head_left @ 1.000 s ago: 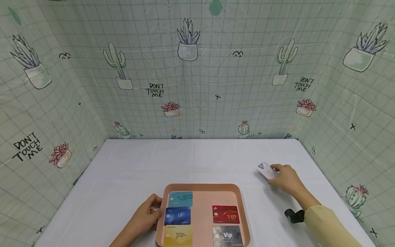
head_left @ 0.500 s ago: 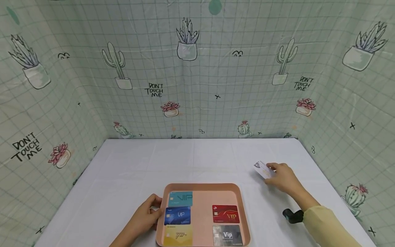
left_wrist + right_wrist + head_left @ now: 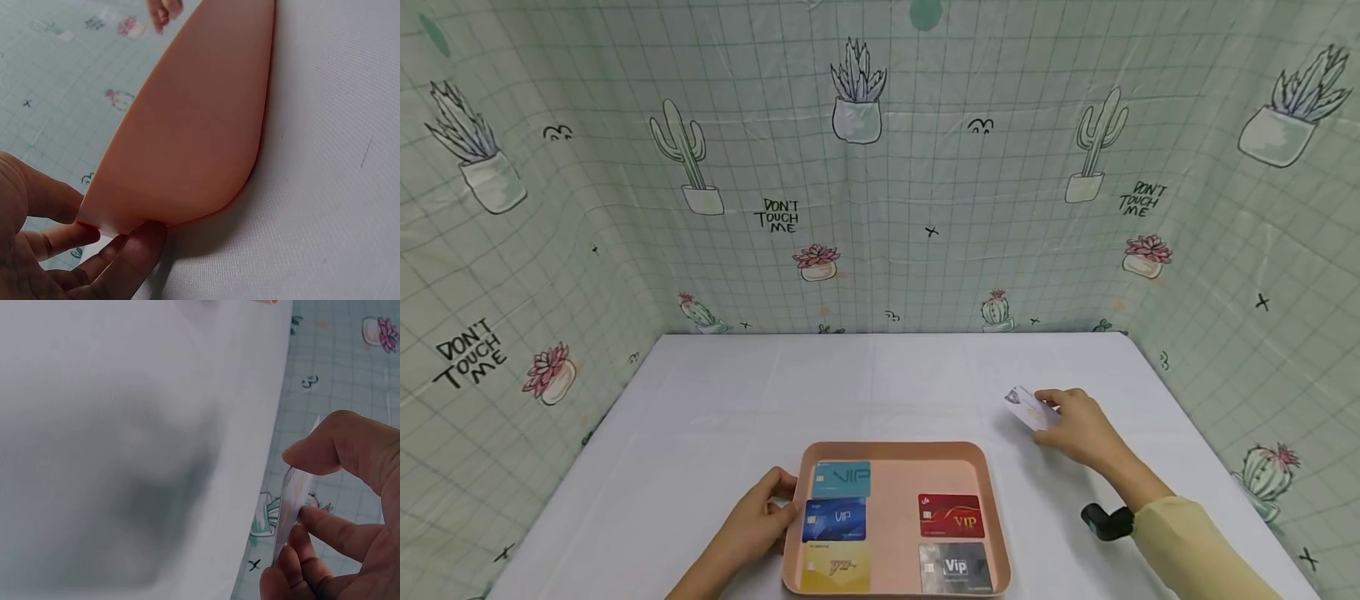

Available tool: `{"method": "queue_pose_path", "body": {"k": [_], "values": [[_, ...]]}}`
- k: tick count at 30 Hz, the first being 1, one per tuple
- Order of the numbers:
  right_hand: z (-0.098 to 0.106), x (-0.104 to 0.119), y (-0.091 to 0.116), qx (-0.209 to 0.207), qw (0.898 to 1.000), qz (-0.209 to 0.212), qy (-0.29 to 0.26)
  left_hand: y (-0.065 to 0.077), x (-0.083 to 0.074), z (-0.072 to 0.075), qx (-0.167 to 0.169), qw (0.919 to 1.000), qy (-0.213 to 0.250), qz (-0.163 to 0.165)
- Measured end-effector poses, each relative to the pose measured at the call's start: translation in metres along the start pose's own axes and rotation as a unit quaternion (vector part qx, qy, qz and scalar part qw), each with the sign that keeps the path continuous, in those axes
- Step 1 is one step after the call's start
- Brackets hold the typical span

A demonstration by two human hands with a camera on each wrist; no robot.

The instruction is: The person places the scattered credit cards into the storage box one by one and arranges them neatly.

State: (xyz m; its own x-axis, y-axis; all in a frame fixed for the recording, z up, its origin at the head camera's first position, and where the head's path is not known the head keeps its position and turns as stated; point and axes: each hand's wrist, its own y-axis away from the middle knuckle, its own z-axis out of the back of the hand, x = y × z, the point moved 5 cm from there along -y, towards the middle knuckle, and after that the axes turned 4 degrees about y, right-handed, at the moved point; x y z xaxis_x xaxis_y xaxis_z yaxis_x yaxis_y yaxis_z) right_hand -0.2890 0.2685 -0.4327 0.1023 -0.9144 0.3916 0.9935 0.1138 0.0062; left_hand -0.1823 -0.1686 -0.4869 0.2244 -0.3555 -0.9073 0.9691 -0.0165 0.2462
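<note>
My right hand [image 3: 1078, 427] pinches a white card [image 3: 1028, 408] between thumb and fingers, above the table to the right of the tray. In the right wrist view the card [image 3: 292, 500] shows almost edge-on, its shadow falling on the cloth. My left hand [image 3: 760, 518] grips the left wall of a pink tray [image 3: 895, 533]; the left wrist view has the thumb and fingers at its edge. Down the tray's left side lie a teal card [image 3: 842, 479], a blue card [image 3: 835, 520] and a gold card [image 3: 837, 567]. A red card [image 3: 951, 516] and a grey card [image 3: 955, 568] lie on its right.
A white cloth covers the table [image 3: 737, 392]. Behind and at both sides hangs a green checked curtain [image 3: 895, 183] printed with cacti. A black wrist camera [image 3: 1107, 522] sits at the right sleeve's cuff.
My right hand has moved a little left with the white card, toward the tray. The left hand keeps its grip on the tray. The head view has shifted slightly.
</note>
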Motion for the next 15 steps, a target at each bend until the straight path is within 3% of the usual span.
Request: {"method": "queue_pose_path", "body": {"k": [15], "values": [[-0.006, 0.012, 0.003, 0.012, 1.000, -0.007, -0.010, 0.000, -0.001, 0.000, 0.001, 1.0000, 0.005, 0.007]]}}
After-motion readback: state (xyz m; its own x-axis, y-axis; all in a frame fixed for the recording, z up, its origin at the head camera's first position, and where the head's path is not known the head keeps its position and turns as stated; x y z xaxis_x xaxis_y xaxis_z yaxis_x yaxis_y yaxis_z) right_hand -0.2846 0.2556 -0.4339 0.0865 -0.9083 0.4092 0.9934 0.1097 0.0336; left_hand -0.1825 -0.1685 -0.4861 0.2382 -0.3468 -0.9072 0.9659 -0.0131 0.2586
